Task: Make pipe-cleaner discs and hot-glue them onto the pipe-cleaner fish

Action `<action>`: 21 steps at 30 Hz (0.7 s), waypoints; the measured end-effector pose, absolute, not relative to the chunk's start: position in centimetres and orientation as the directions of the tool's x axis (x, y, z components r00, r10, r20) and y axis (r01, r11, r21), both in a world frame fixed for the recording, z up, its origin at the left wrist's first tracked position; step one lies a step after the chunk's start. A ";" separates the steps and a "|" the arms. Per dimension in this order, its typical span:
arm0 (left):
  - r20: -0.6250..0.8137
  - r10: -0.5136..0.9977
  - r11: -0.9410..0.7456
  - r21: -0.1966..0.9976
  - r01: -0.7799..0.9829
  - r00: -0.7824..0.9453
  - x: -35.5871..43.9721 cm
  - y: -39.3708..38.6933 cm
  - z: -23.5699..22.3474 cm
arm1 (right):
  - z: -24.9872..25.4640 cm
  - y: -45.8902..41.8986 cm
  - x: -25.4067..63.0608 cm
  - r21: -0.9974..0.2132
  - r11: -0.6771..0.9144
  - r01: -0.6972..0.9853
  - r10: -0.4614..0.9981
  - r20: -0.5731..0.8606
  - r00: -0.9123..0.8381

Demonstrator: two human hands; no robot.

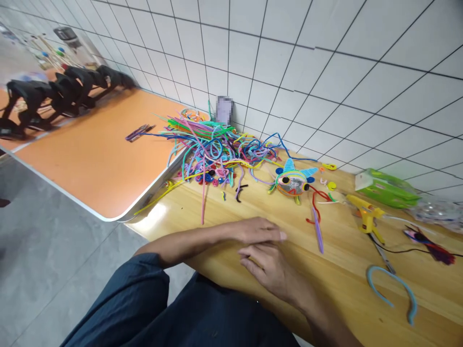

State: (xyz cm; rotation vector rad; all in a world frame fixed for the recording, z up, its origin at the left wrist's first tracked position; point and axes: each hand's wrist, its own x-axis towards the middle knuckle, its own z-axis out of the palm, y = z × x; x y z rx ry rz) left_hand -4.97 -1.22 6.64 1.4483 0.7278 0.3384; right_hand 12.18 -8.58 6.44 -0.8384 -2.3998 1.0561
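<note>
Item, surroundings: wooden tabletop [343, 274], tiled wall [275, 62] along its far side. Beyond the hands and to their left, a tangled heap of multicoloured pipe cleaners [217, 140], a grey-purple block [224, 111], blurred by pixelation, behind it. One pink pipe cleaner [203, 197] points from the heap towards the left forearm. Right of the hands: yellow glue gun [368, 214], scissors [383, 255] beside its dark cord, dark red-and-purple bundle [434, 246], blue curved pipe cleaner [394, 277]. Farther right, green package [385, 188] against the wall.

Item, left hand [258, 230]: palm down, fingers extended, loosely open, no object visible in it. Item, right hand [265, 267]: nearer the body, partly open, fingers slightly bent, likewise; whether the hands touch, cannot tell.

Item, fish-like figure [292, 184], blue fins, large eyes: on the wood, beyond the hands and slightly right, apart from them. Purple strip [318, 231]: just right of the left fingertips, nearer than the figure, red pipe cleaner [315, 205] at its far end.

Item, edges: near edge of the wood passes under the left forearm, by the lap. Wood surface extends between hands and figure. Orange tabletop [90, 159], white-rimmed, adjoins at left.
</note>
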 end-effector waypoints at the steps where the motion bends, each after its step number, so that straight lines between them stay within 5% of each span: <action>1: -0.198 0.717 0.094 0.977 0.189 0.669 -6.0 -0.5 6.5 | 6.1 -8.1 12.1 -0.739 0.570 0.360 0.665 0.157 -0.730; 5: 0.062 0.963 -0.119 0.971 0.209 0.262 -10.4 3.9 7.0 | 3.7 -6.7 12.2 -0.678 0.640 0.363 0.708 0.336 -0.621; 12: 0.320 0.917 -0.162 0.843 0.513 -0.236 -17.5 12.3 7.4 | -0.4 -6.4 12.9 -0.727 0.556 0.404 0.788 0.305 -0.535; 21: 0.341 0.893 0.134 0.419 0.898 -0.293 -29.2 18.0 9.3 | -1.1 -5.7 12.5 -0.763 0.487 0.424 0.820 0.233 -0.523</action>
